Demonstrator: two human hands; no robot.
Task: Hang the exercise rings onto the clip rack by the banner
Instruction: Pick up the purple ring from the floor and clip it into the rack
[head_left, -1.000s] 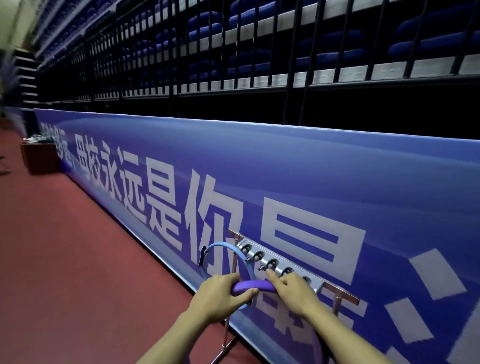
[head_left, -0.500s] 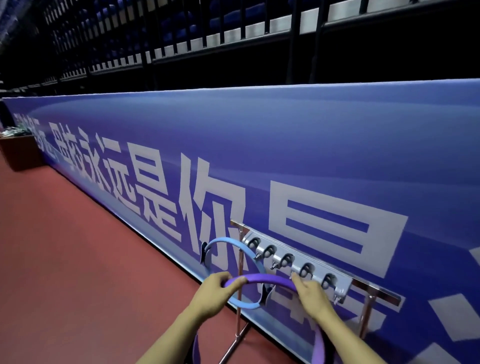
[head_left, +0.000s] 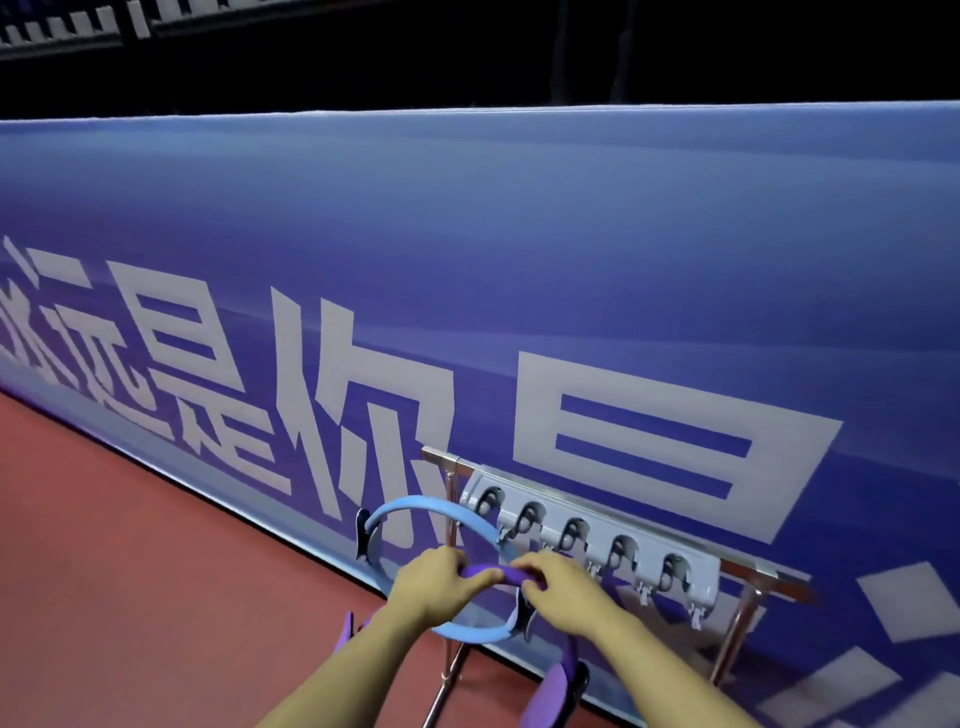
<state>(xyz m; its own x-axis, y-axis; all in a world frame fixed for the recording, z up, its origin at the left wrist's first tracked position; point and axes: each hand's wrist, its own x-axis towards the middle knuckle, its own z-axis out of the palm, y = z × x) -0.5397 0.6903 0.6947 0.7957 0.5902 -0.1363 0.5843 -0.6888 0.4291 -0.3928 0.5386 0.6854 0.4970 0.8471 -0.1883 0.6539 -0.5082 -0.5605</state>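
The purple ring (head_left: 485, 574) sits low in the frame's centre, its top arc running left to right between both hands. The left hand (head_left: 434, 584) and right hand (head_left: 563, 587) each grasp it with curled fingers. The clip rack (head_left: 592, 540) lies just above and right, nearer the right hand; a blue ring (head_left: 415, 506) already hangs at its left end.

A grey clip rack (head_left: 592, 540) on metal legs stood on the red floor (head_left: 156, 597), with a light blue ring (head_left: 415, 506) hanging from it.
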